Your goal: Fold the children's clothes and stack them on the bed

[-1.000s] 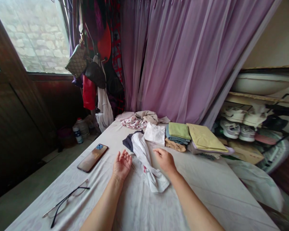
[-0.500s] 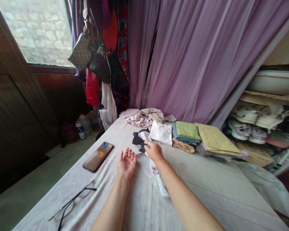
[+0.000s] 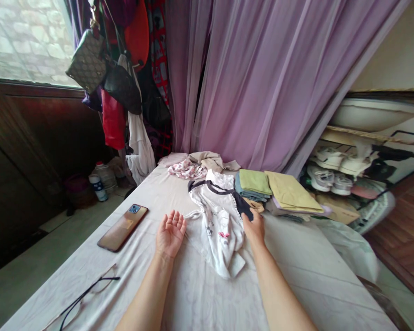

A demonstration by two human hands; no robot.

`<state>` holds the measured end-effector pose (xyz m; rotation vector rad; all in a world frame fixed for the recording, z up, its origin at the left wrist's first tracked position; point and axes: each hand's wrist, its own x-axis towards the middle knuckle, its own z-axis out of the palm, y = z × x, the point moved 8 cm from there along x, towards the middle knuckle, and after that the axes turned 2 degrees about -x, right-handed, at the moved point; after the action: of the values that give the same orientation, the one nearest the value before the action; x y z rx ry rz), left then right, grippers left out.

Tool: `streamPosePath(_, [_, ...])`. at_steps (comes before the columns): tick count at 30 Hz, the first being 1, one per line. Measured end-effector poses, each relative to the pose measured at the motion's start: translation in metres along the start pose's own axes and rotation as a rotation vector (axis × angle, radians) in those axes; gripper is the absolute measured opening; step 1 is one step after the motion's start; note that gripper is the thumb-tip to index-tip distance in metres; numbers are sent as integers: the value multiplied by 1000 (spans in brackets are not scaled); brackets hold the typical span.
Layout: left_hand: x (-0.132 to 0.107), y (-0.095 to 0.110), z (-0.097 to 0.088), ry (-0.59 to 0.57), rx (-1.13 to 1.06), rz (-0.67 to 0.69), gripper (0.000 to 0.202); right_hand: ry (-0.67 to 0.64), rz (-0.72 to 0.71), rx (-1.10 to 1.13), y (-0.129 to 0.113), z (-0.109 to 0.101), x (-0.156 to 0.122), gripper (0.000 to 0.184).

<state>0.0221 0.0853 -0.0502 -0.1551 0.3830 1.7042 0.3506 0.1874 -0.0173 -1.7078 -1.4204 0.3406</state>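
Note:
A white shirt point(image 3: 219, 225) with dark sleeves, a dark neckline and a small pink bow print lies partly spread and wrinkled on the sheet-covered bed point(image 3: 138, 285). My right hand point(image 3: 253, 226) pinches the dark sleeve on the shirt's right side. To the left of the shirt, my left hand point(image 3: 171, 232) rests palm up with its fingers apart and nothing in it. Its fingertips are close to a thin white edge of the fabric. Behind the shirt, a folded white cloth point(image 3: 227, 180) is partly covered by its neckline.
Folded green point(image 3: 255, 182) and yellow cloths point(image 3: 291, 193) are stacked at the back right. A crumpled patterned cloth point(image 3: 188, 170) lies at the back. On the left are a phone point(image 3: 122, 228) and eyeglasses point(image 3: 79, 299). Shoes point(image 3: 331, 180) sit on a rack at right.
The shirt, bunched before, is now spread wider, its neckline and dark sleeve showing. My right hand has moved right with the sleeve; my left stays palm up. The view has shifted to the right.

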Motion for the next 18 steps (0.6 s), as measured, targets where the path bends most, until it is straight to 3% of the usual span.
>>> streamPosePath(5, [1,1,-2,10,26,2,20,14,182,-231,7,-9,7,63])
streamPosePath(8, [1,0,0,8,39,-3,22,-100,264,-183,18,-15,19,48])
streamPosePath(12, [0,-1,0,25,32,-8,25,-272,282,-55,16,-16,29,14])
streamPosePath(15, [0,-1,1,23,30,-8,25,-365,255,105,-2,-15,26,21])
streamPosePath(18, [0,-3,2,-11,67,-22,21,-397,267,445,-26,-15,18,34])
